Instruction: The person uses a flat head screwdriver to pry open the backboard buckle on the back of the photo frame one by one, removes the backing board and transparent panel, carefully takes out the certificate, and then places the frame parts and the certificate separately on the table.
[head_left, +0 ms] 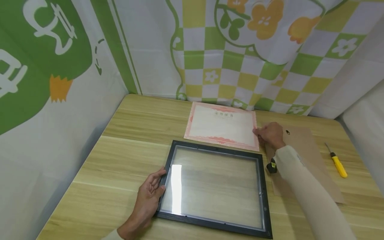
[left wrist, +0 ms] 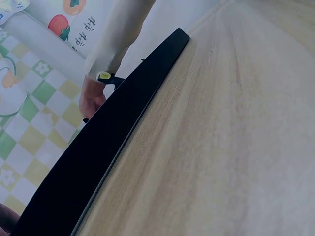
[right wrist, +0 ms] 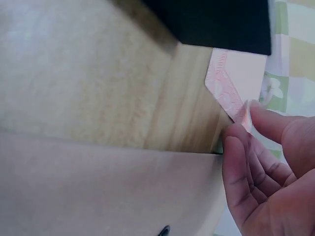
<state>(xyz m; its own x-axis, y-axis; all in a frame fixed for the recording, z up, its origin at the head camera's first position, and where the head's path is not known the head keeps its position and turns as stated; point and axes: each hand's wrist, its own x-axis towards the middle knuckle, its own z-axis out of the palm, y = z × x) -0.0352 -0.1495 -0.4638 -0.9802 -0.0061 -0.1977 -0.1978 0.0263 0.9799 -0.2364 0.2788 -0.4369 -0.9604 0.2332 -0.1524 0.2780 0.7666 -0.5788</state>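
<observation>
While the table [head_left: 126, 140] carries everything, it is the biggest thing in view: a pale wood top set against a cloth backdrop [head_left: 240, 50] printed with green and yellow checks and orange flowers. Next in size is the frame [head_left: 216, 188], black, with glass in it, lying flat near the person and with its long axis running left to right. To its right lies a brown backing board [head_left: 312, 166], flat on the table and partly under the right forearm. Beyond the frame, just past its far edge, lies the certificate [head_left: 222, 125], pink-bordered, its long axis likewise left to right and parallel to the frame.

The left hand [head_left: 150, 195] rests on the frame's left edge, fingers curled lightly over the rail, steadying it. The right hand [head_left: 270, 134] is at the certificate's right edge; the right wrist view shows thumb and fingertips [right wrist: 238, 135] pinching the paper's corner [right wrist: 231, 101], which is lifted slightly off the wood. So the sheet extends leftward from the right hand, and the frame's opening lies nearer the person than the paper, below and left of that hand. The right hand is the nearer one to the certificate; the left is well apart from it.

Smallest is a yellow-handled screwdriver [head_left: 338, 164] at the far right, beside the board and untouched.
</observation>
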